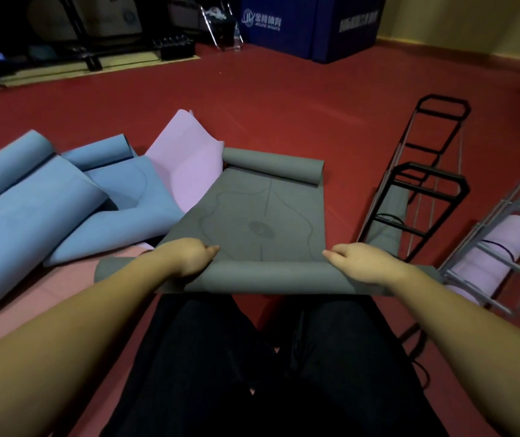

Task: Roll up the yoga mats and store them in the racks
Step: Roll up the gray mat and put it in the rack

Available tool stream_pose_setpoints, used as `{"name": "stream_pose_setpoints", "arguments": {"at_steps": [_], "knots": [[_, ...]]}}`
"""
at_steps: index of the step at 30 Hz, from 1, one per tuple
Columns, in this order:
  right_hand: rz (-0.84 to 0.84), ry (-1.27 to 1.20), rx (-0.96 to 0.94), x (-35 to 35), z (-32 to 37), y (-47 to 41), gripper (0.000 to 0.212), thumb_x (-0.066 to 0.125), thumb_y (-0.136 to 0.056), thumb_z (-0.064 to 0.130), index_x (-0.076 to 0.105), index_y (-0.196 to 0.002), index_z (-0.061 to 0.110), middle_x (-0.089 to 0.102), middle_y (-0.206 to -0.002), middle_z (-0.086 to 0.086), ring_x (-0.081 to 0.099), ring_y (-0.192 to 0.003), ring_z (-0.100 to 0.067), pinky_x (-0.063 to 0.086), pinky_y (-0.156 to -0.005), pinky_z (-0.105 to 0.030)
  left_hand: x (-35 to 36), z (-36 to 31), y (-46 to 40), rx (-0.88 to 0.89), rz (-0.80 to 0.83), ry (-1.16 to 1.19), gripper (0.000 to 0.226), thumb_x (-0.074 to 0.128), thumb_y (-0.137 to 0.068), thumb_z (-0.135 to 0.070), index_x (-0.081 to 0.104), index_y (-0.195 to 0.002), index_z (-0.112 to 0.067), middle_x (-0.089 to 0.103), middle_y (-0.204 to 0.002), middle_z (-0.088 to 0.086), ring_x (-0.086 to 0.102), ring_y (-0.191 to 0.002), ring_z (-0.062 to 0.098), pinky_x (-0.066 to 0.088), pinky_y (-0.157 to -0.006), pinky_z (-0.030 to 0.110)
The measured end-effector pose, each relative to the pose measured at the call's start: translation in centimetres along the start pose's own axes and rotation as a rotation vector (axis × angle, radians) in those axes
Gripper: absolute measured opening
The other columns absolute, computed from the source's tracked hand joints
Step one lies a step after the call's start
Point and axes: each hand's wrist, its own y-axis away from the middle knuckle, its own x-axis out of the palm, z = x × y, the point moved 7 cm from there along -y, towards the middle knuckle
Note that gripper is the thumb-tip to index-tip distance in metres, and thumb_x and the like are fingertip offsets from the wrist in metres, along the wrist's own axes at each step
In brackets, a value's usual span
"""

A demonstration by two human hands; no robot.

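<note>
Both hands on the near rolled end of the grey mat point(246, 212), on the red floor point(284, 99) in front of the person's knees. Left hand point(189, 260) grip: fingers curled over the roll's left part, holding it. Right hand point(359, 263) grip: fingers curled over the roll's right part, holding it. Between the two grips, the near roll point(268, 275) runs crosswise; beyond the grips the mat lies flat, far end curled into a second small roll point(273, 165). Left of the left grip: blue mats point(31, 197) loosely piled, lilac mat point(186, 165) partly under the grey one, pink mat point(72, 288) flat below. Right of the right grip: black rack point(422, 190) holding a grey rolled mat point(388, 222); grey rack point(505, 247) with a lilac rolled mat point(492, 257) in it.
</note>
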Motion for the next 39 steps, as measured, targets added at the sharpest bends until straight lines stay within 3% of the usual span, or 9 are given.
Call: {"name": "stream_pose_setpoints", "arguments": {"at_steps": [3, 7, 9, 15, 19, 26, 30, 34, 39], "knots": [[0.139, -0.012, 0.015, 1.7, 0.0, -0.3, 0.047, 0.031, -0.102, 0.056, 0.063, -0.098, 0.022, 0.065, -0.111, -0.002, 0.058, -0.106, -0.022, 0.041, -0.084, -0.029, 1.9, 0.3, 0.0, 0.015, 0.038, 0.008, 0.059, 0.023, -0.106, -0.049, 0.06, -0.134, -0.011, 0.053, -0.143, 0.015, 0.048, -0.131, 0.03, 0.033, -0.108, 0.033], [0.116, -0.033, -0.007, 2.4, 0.3, -0.9, 0.044, 0.036, -0.103, 0.048, 0.059, -0.076, 0.022, 0.057, -0.092, -0.001, 0.053, -0.094, -0.021, 0.033, -0.076, -0.027, 2.4, 0.8, 0.1, 0.035, -0.066, -0.086, 0.058, 0.026, -0.103, -0.054, 0.068, -0.12, -0.02, 0.057, -0.132, 0.011, 0.047, -0.125, 0.031, 0.038, -0.104, 0.039], [0.105, -0.047, -0.01, 2.5, 0.2, -1.3, 0.044, 0.037, -0.103, 0.048, 0.059, -0.076, 0.022, 0.055, -0.092, -0.001, 0.053, -0.093, -0.021, 0.034, -0.078, -0.027, 2.3, 0.9, 0.1, 0.001, -0.09, -0.027, 0.059, 0.029, -0.102, -0.057, 0.072, -0.103, -0.016, 0.064, -0.12, 0.012, 0.055, -0.113, 0.03, 0.042, -0.089, 0.036], [0.17, 0.021, 0.065, 2.3, 0.1, -2.1, 0.054, 0.036, -0.102, 0.052, 0.07, -0.117, 0.012, 0.065, -0.126, -0.01, 0.057, -0.116, -0.027, 0.038, -0.084, -0.027, 1.1, 0.4, 0.1, -0.043, -0.263, -0.005, 0.055, 0.036, -0.102, -0.054, 0.07, -0.09, -0.012, 0.069, -0.102, 0.013, 0.061, -0.098, 0.031, 0.041, -0.073, 0.035], [0.267, 0.03, 0.061, 2.4, 0.3, -2.8, 0.052, 0.039, -0.101, 0.051, 0.068, -0.123, 0.014, 0.06, -0.135, -0.007, 0.053, -0.121, -0.025, 0.037, -0.092, -0.027, 0.3, -1.2, 2.4, 0.013, -0.554, -0.029, 0.054, 0.042, -0.103, -0.048, 0.068, -0.075, -0.009, 0.067, -0.086, 0.014, 0.063, -0.087, 0.036, 0.044, -0.065, 0.039], [0.389, 0.122, 0.048, 2.8, 0.8, -4.0, 0.054, 0.037, -0.101, 0.053, 0.061, -0.133, 0.017, 0.054, -0.142, -0.008, 0.049, -0.127, -0.025, 0.033, -0.092, -0.027, 3.8, -0.7, 4.1, 0.061, -0.604, -0.132, 0.055, 0.03, -0.095, -0.052, 0.058, -0.065, -0.016, 0.06, -0.068, 0.006, 0.06, -0.071, 0.033, 0.042, -0.067, 0.04], [0.245, 0.163, 0.067, 2.6, 1.1, -4.7, 0.066, 0.032, -0.1, 0.061, 0.071, -0.112, 0.009, 0.065, -0.12, -0.013, 0.057, -0.115, -0.03, 0.042, -0.094, -0.033, 3.7, -0.3, 2.9, 0.033, -0.559, -0.141, 0.059, 0.025, -0.096, -0.048, 0.063, -0.066, -0.015, 0.065, -0.069, 0.008, 0.063, -0.071, 0.034, 0.044, -0.066, 0.04], [-0.05, 0.204, 0.092, 1.1, 0.7, -3.7, 0.071, 0.021, -0.099, 0.065, 0.06, -0.067, 0.014, 0.054, -0.072, -0.005, 0.059, -0.084, -0.031, 0.043, -0.072, -0.035, 2.7, -0.9, 1.5, 0.036, -0.493, -0.158, 0.071, 0.012, -0.095, -0.05, 0.071, -0.077, -0.015, 0.072, -0.083, 0.01, 0.066, -0.084, 0.033, 0.043, -0.075, 0.039], [-0.339, 0.244, 0.052, 1.9, 0.5, -0.5, 0.062, 0.023, -0.097, 0.066, 0.054, -0.07, 0.019, 0.066, -0.083, -0.005, 0.064, -0.09, -0.03, 0.043, -0.069, -0.035, 2.5, -0.4, -0.8, -0.05, -0.334, -0.064, 0.066, 0.018, -0.103, -0.051, 0.074, -0.097, -0.015, 0.071, -0.105, 0.013, 0.064, -0.099, 0.033, 0.044, -0.081, 0.036]]}}
